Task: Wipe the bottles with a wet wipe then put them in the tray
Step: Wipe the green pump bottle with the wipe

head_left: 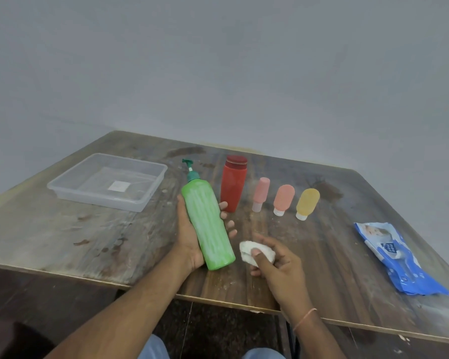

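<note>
Head view shows the green pump bottle (208, 224) lying tilted in the left hand (189, 229), palm up under it, fingers curled round its far side, above the table (62, 237) and well right of the clear tray (62, 189). To wipe well, I would roll the bottle in that palm so every side gets wiped, pump neck included. Just right of the bottle's base, the right hand (275, 263) pinches the bunched wet wipe (254, 251), thumb on top, wrist bent inward.
</note>
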{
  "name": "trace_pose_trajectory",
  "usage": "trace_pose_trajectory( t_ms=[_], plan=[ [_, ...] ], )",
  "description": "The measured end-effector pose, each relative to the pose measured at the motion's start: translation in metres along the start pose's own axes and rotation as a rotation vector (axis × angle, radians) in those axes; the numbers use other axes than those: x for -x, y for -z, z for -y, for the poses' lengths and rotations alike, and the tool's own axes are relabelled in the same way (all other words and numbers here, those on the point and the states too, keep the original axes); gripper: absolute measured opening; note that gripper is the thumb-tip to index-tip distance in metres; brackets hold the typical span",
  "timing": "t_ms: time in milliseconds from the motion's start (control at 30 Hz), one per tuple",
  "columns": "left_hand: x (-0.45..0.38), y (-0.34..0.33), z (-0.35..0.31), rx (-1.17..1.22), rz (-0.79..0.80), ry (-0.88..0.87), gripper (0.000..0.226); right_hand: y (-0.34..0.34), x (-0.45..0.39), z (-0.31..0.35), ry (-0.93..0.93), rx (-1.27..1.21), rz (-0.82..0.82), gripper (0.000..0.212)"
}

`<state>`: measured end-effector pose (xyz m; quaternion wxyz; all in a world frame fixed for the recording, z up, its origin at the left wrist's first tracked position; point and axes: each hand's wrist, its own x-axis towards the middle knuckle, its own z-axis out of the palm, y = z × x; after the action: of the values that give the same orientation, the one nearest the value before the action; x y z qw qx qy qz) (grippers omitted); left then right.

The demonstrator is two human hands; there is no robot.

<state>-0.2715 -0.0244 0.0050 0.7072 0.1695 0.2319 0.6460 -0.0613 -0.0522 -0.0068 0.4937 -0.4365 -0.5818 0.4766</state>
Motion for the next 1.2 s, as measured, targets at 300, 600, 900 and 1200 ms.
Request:
trace_pose_trajectory(
  t_ms=[300, 600, 900, 1200],
  plan=[
    [0.001, -0.004, 0.002, 0.039, 0.035, -0.032, 0.108, -0.018, 0.005, 0.001, 0.255, 0.221, 0.088, 0.024],
    [0.001, -0.002, 0.002, 0.001, 0.04, -0.046, 0.106, -0.022, 0.004, -0.002, 0.28, 0.26, 0.033, 0.03],
    [0.005, -0.006, 0.002, -0.039, 0.024, -0.063, 0.106, -0.027, 0.014, -0.002, 0.301, 0.312, -0.028, 0.014],
    [0.003, -0.002, 0.004, -0.035, 0.006, -0.102, 0.107, -0.035, 0.028, 0.001, 0.626, 0.621, 0.118, 0.023]
  ],
)
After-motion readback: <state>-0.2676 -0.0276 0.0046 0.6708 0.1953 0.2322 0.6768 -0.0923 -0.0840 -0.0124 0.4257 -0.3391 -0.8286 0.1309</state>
